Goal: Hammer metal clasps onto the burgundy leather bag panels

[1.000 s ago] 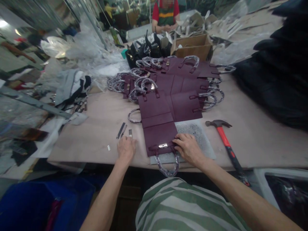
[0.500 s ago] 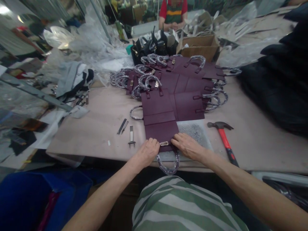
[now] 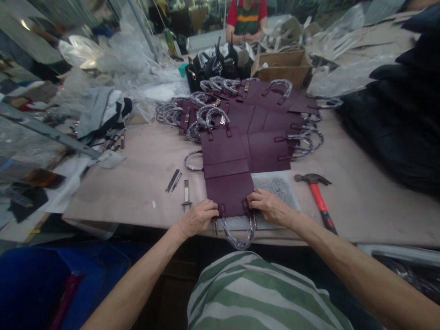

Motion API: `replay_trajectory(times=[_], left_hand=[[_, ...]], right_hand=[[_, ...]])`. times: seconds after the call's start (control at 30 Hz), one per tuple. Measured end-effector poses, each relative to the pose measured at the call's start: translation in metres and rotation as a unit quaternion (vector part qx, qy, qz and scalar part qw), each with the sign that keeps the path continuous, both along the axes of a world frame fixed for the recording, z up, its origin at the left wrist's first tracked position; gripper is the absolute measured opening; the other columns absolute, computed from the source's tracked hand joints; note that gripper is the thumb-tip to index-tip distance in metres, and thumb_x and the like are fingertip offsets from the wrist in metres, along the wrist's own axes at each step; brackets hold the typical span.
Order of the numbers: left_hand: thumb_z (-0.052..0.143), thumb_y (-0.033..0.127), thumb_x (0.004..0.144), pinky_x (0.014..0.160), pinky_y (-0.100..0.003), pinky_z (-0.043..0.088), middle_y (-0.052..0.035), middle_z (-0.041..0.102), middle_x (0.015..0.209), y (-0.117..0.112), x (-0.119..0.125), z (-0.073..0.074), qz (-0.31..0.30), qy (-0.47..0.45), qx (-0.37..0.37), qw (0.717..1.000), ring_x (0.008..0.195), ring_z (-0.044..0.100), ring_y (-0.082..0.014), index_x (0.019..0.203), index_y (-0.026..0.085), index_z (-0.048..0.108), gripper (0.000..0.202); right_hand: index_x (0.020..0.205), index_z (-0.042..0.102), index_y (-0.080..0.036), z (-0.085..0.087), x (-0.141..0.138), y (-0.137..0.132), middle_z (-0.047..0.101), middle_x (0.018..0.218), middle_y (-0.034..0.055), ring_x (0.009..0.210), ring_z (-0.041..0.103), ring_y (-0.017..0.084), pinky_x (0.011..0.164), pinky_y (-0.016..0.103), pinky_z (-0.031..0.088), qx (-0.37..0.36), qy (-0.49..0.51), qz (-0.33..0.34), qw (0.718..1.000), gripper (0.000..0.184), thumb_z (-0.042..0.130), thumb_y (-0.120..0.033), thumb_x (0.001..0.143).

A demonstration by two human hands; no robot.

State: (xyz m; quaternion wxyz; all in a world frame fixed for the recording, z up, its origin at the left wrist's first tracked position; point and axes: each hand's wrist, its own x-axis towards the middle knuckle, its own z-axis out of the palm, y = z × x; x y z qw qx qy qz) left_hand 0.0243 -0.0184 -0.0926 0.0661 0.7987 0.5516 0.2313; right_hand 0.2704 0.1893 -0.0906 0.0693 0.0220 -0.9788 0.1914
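A flat dark purple leather bag piece (image 3: 228, 188) lies in front of me, its lower part over a grey slab (image 3: 277, 190). Its plastic-wrapped handle (image 3: 237, 240) hangs toward me past the table's front edge. My left hand (image 3: 199, 217) pinches the piece's near left corner, fingers closed, by the handle's base. At the near right corner, my right hand (image 3: 270, 206) pinches the edge with bent fingers. Thin strap ends show below both hands. No metal clasp shows on this near part now.
A claw hammer (image 3: 318, 199) with a red handle lies to the right. Left of the piece are a small metal tool (image 3: 186, 195) and slim tools (image 3: 174, 180). Behind are stacked purple bag pieces (image 3: 268, 121), a cardboard box (image 3: 283, 66) and a person (image 3: 246, 20). Black material (image 3: 395, 114) is heaped right.
Both hands have moved apart to the corners, the left one farther outward. The gold clasp that lay between them is out of sight, and the handle's bases now show.
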Motion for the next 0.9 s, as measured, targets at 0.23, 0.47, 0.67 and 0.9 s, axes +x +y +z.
replay_trajectory(times=[0.23,0.47,0.67,0.9], left_hand=[[0.041,0.006,0.092,0.091,-0.038,0.056,-0.0115,0.067,0.105,-0.006,0.013,-0.010,0.052,0.009,0.049,0.997,0.101,0.061,-0.0198,0.105,0.017,0.069,0.033],[0.037,0.002,0.091,0.099,-0.044,0.055,-0.0142,0.066,0.110,0.001,0.032,-0.026,0.111,-0.020,0.111,0.987,0.112,0.060,-0.0220,0.109,0.015,0.067,0.038],[0.037,0.003,0.091,0.104,-0.048,0.054,-0.0132,0.067,0.117,0.006,0.043,-0.037,0.155,-0.072,0.105,0.980,0.120,0.059,-0.0222,0.116,0.018,0.066,0.040],[0.045,0.016,0.096,0.101,-0.040,0.053,-0.0126,0.068,0.114,-0.011,0.025,-0.026,0.304,-0.153,0.117,0.933,0.112,0.063,-0.0210,0.114,0.017,0.065,0.027]], right_hand=[[0.094,0.068,-0.017,0.000,0.005,-0.009,0.063,0.109,0.0087,0.091,0.046,0.022,0.084,0.037,0.042,0.013,0.036,-0.010,0.999,0.033,0.046,0.001,0.078],[0.103,0.067,-0.016,-0.014,0.010,-0.017,0.065,0.109,0.0114,0.097,0.050,0.024,0.089,0.041,0.044,-0.008,0.133,-0.147,0.980,0.030,0.040,-0.008,0.093],[0.102,0.066,-0.016,-0.015,0.009,-0.025,0.065,0.108,0.0120,0.097,0.052,0.024,0.086,0.041,0.046,-0.040,0.138,-0.201,0.969,0.028,0.039,-0.012,0.096],[0.103,0.064,-0.015,-0.013,0.011,-0.027,0.064,0.112,0.0131,0.102,0.052,0.025,0.088,0.042,0.047,-0.055,0.142,-0.214,0.965,0.026,0.038,-0.013,0.097]])
